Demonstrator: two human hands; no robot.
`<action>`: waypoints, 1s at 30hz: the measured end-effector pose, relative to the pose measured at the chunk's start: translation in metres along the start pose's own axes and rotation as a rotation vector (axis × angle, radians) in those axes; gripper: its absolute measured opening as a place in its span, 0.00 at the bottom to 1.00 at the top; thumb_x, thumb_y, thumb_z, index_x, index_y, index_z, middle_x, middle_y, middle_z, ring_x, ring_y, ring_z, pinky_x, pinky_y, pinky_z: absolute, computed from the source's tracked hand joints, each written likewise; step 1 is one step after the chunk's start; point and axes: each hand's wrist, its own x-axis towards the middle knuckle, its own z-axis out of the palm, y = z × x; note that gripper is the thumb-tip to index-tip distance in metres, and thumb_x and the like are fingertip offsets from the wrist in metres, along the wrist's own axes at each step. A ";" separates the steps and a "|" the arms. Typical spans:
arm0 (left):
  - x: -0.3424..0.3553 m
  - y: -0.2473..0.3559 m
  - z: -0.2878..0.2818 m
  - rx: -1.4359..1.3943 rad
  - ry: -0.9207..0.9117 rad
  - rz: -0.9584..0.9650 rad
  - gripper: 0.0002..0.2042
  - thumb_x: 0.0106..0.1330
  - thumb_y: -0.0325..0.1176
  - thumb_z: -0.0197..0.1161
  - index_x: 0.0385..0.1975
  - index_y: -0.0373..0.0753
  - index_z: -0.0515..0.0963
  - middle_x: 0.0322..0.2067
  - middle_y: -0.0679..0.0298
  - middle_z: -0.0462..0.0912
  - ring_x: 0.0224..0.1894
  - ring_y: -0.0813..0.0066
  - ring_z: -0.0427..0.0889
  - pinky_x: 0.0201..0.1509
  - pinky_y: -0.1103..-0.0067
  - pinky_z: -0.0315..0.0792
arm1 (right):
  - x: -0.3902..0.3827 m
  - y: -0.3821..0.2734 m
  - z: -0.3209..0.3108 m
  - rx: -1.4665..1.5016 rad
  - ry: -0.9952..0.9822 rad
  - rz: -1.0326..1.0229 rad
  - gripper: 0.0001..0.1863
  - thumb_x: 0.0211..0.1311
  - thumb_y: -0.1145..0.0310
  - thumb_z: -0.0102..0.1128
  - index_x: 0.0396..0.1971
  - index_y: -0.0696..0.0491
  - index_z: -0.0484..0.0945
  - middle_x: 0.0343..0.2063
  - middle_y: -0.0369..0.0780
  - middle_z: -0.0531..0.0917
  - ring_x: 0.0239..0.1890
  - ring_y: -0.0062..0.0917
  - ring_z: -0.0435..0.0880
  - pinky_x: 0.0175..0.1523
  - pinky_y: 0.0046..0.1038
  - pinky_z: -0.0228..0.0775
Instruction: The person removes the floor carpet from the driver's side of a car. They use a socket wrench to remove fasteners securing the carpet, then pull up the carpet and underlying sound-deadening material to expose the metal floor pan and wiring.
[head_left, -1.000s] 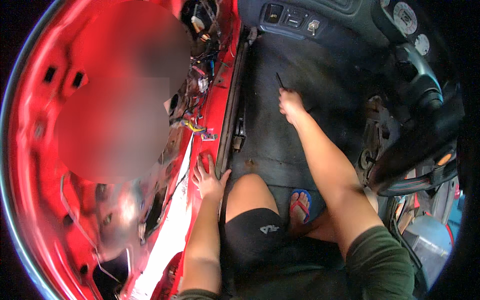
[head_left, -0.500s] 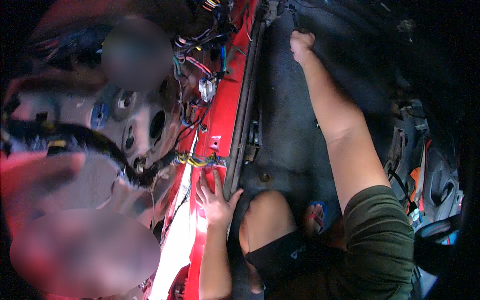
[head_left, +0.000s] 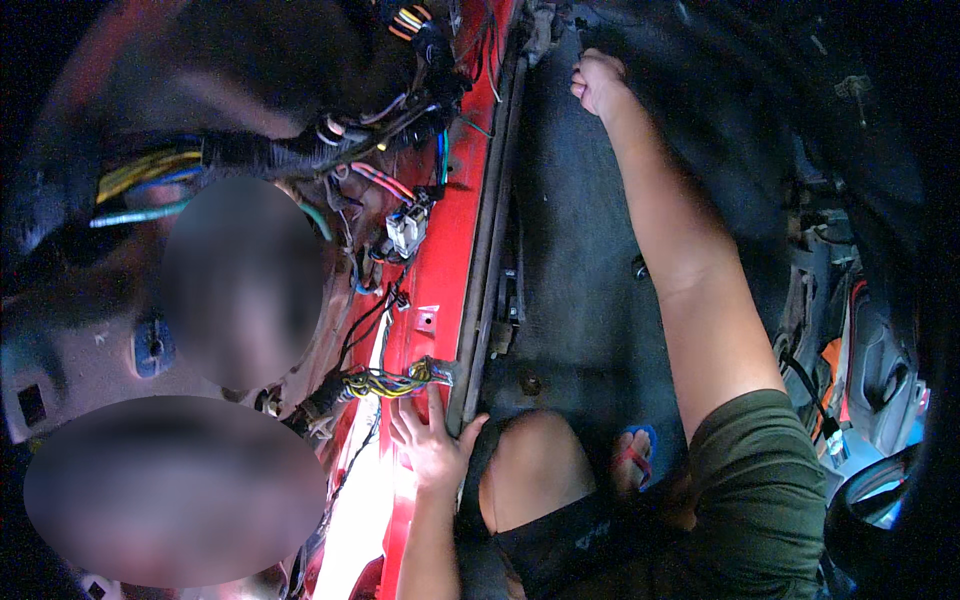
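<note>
My left hand (head_left: 432, 455) rests with fingers spread on the red painted sill (head_left: 440, 275) of a car body. Its fingertips lie just below a bundle of yellow and dark wires (head_left: 390, 383) ending in a pale connector. Far ahead, at the end of an outstretched arm, my right hand (head_left: 601, 82) is closed in a fist over the dark carpeted floor (head_left: 575, 260). A thin dark shaft (head_left: 581, 27) shows just beyond the fist; most of what the fingers wrap around is hidden, and its kind cannot be made out.
Loose wiring with a white connector (head_left: 407, 230) hangs along the left of the sill. A black wrapped harness (head_left: 270, 150) crosses the bare metal. My bent knee (head_left: 535, 460) and sandalled foot (head_left: 632, 458) are near. Grey trim parts (head_left: 865, 345) stand at the right.
The view has shifted, so the sill, wires and left hand appear lower. My right fist has turned slightly; less of the dark shaft shows. My left hand stays on the sill.
</note>
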 end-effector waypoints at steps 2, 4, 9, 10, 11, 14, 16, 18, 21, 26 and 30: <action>-0.002 -0.003 -0.003 0.008 -0.010 -0.025 0.49 0.55 0.67 0.67 0.74 0.47 0.59 0.67 0.37 0.58 0.65 0.31 0.61 0.66 0.44 0.59 | -0.002 -0.014 0.003 0.283 -0.292 0.193 0.04 0.69 0.68 0.51 0.37 0.52 0.70 0.22 0.35 0.68 0.16 0.22 0.63 0.22 0.29 0.57; -0.003 -0.005 -0.004 0.026 -0.008 -0.027 0.48 0.55 0.67 0.66 0.73 0.46 0.61 0.67 0.37 0.59 0.65 0.31 0.62 0.66 0.44 0.60 | -0.017 -0.033 0.004 0.508 -0.454 0.282 0.10 0.76 0.66 0.38 0.33 0.50 0.66 0.19 0.32 0.61 0.14 0.18 0.57 0.21 0.24 0.50; -0.001 0.001 -0.009 -0.002 -0.045 -0.025 0.47 0.55 0.67 0.66 0.71 0.43 0.64 0.66 0.38 0.60 0.65 0.31 0.62 0.65 0.44 0.62 | 0.002 -0.036 -0.007 0.435 -0.092 0.274 0.08 0.74 0.66 0.42 0.32 0.48 0.66 0.19 0.33 0.62 0.14 0.19 0.57 0.21 0.25 0.51; 0.000 0.003 -0.009 -0.005 -0.070 -0.019 0.48 0.55 0.67 0.65 0.71 0.43 0.63 0.66 0.37 0.59 0.65 0.31 0.62 0.65 0.44 0.62 | 0.017 -0.040 -0.012 0.345 -0.027 0.251 0.10 0.75 0.66 0.41 0.29 0.46 0.65 0.18 0.32 0.61 0.14 0.19 0.56 0.21 0.24 0.50; -0.001 0.002 -0.010 0.006 -0.092 -0.044 0.48 0.55 0.68 0.65 0.71 0.43 0.63 0.66 0.37 0.59 0.65 0.31 0.62 0.65 0.44 0.62 | 0.015 -0.035 0.003 0.258 0.008 0.214 0.09 0.74 0.66 0.43 0.30 0.44 0.68 0.19 0.33 0.64 0.16 0.20 0.60 0.22 0.26 0.54; -0.007 -0.005 -0.006 0.046 -0.069 -0.057 0.49 0.55 0.68 0.65 0.73 0.44 0.60 0.68 0.38 0.57 0.67 0.32 0.60 0.67 0.45 0.60 | -0.030 -0.035 0.061 0.004 0.278 0.146 0.06 0.68 0.65 0.56 0.42 0.43 0.79 0.32 0.40 0.79 0.32 0.32 0.75 0.37 0.36 0.68; -0.004 -0.003 -0.008 0.052 -0.049 -0.048 0.49 0.56 0.68 0.65 0.73 0.44 0.59 0.69 0.39 0.56 0.68 0.34 0.59 0.68 0.46 0.60 | -0.041 -0.036 0.065 -0.120 0.377 0.125 0.05 0.69 0.65 0.53 0.40 0.44 0.76 0.31 0.39 0.77 0.31 0.31 0.74 0.35 0.34 0.66; 0.002 0.005 -0.015 0.048 -0.073 -0.049 0.50 0.56 0.68 0.64 0.74 0.44 0.58 0.70 0.41 0.55 0.69 0.37 0.58 0.69 0.47 0.59 | -0.032 -0.039 0.045 -0.210 0.326 0.078 0.04 0.69 0.65 0.50 0.39 0.45 0.74 0.29 0.39 0.74 0.29 0.29 0.72 0.34 0.33 0.64; 0.004 0.007 -0.017 0.024 -0.052 -0.041 0.50 0.55 0.68 0.65 0.74 0.43 0.57 0.71 0.43 0.55 0.70 0.39 0.58 0.69 0.48 0.59 | -0.015 -0.045 0.029 -0.147 0.212 0.059 0.04 0.69 0.66 0.46 0.36 0.46 0.71 0.27 0.39 0.71 0.27 0.28 0.69 0.31 0.31 0.62; 0.003 0.005 -0.018 0.047 -0.044 -0.047 0.49 0.55 0.68 0.64 0.73 0.42 0.59 0.71 0.43 0.56 0.69 0.40 0.60 0.68 0.47 0.60 | -0.011 -0.052 0.019 0.786 -0.248 0.359 0.07 0.70 0.66 0.39 0.33 0.48 0.66 0.22 0.38 0.65 0.23 0.25 0.65 0.27 0.27 0.58; 0.002 0.002 -0.015 0.064 -0.034 -0.049 0.49 0.55 0.69 0.64 0.71 0.42 0.61 0.70 0.42 0.57 0.69 0.39 0.61 0.67 0.47 0.61 | -0.015 -0.053 0.017 0.803 -0.413 0.368 0.07 0.71 0.67 0.36 0.31 0.49 0.62 0.20 0.36 0.61 0.20 0.23 0.62 0.24 0.25 0.55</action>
